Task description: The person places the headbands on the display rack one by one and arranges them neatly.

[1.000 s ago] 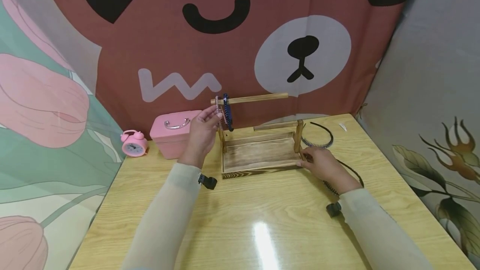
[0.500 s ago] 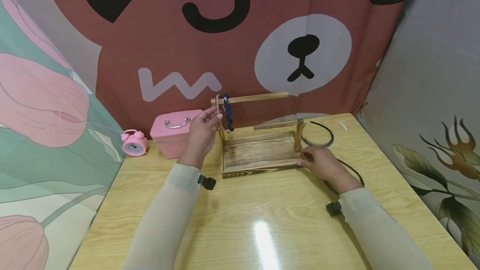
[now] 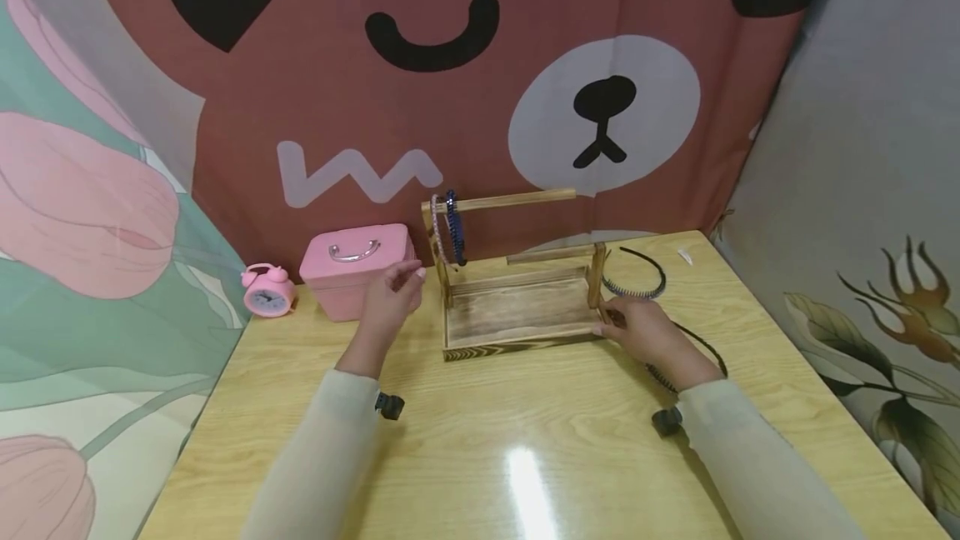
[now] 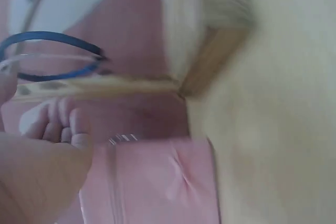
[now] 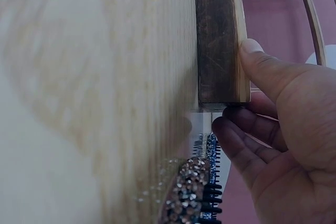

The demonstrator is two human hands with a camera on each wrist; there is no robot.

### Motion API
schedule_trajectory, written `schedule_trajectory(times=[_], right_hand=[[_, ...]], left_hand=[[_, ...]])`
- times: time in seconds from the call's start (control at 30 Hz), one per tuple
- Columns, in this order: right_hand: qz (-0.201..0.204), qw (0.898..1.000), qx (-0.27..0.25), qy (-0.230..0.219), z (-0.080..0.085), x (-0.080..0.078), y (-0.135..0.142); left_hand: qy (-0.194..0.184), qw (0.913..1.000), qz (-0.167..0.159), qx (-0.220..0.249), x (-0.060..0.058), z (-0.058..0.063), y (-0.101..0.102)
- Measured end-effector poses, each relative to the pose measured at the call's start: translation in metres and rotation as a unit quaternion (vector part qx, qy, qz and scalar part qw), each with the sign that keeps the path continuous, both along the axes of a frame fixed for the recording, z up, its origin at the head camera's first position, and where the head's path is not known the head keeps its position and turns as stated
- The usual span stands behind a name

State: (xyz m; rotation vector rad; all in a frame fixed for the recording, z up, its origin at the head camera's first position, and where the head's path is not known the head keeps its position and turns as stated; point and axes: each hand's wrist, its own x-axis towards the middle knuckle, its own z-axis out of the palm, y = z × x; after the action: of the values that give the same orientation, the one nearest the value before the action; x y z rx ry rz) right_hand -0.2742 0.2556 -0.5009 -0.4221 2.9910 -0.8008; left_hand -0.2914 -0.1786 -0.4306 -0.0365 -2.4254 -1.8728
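My left hand [image 3: 390,298] is in the air just left of a wooden stand [image 3: 517,307], its fingers loosely bent and nothing in them. From the left end of the stand's upper bar hang two headbands, a pink beaded one [image 3: 435,227] and a dark blue one [image 3: 454,227]. In the left wrist view the blue headband [image 4: 50,35] loops around that bar. My right hand [image 3: 648,336] holds the stand's front right corner; in the right wrist view the thumb lies on the tray edge [image 5: 220,40] and the fingers are at its end.
A pink case [image 3: 337,273] and a pink alarm clock [image 3: 268,290] stand left of the stand. To the right lie two toothed headbands, one behind [image 3: 658,269] and one partly under my right arm [image 3: 708,346]. A small white piece [image 3: 686,256] lies farther back.
My left hand has let go of the pink headband and moved down and left, away from the upper bar. The headband stays hanging there. My right hand keeps its hold on the stand.
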Motion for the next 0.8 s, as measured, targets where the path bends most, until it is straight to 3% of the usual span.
schedule_trajectory(times=[0.1,0.2,0.37,0.47,0.57,0.8], right_hand=[[0.001,1.000,0.007,0.001,0.000,0.000,-0.001],[-0.003,1.000,0.014,0.000,0.001,0.000,-0.002],[-0.003,1.000,0.015,-0.003,0.002,0.001,-0.002],[0.000,1.000,0.013,-0.004,0.002,0.001,-0.003],[0.000,1.000,0.012,-0.003,0.002,0.001,-0.003],[-0.004,1.000,0.009,-0.002,0.002,-0.001,-0.002]], left_hand=[[0.028,0.9904,-0.026,-0.133,0.008,-0.018,-0.009],[0.033,0.9789,-0.049,-0.196,0.013,-0.033,-0.011],[0.018,0.9691,-0.081,-0.232,0.020,-0.054,-0.003],[0.024,0.9620,-0.084,-0.259,0.023,-0.061,0.003],[0.030,0.9569,-0.081,-0.277,0.024,-0.064,0.007],[0.015,0.9568,-0.084,-0.278,0.025,-0.068,0.009]])
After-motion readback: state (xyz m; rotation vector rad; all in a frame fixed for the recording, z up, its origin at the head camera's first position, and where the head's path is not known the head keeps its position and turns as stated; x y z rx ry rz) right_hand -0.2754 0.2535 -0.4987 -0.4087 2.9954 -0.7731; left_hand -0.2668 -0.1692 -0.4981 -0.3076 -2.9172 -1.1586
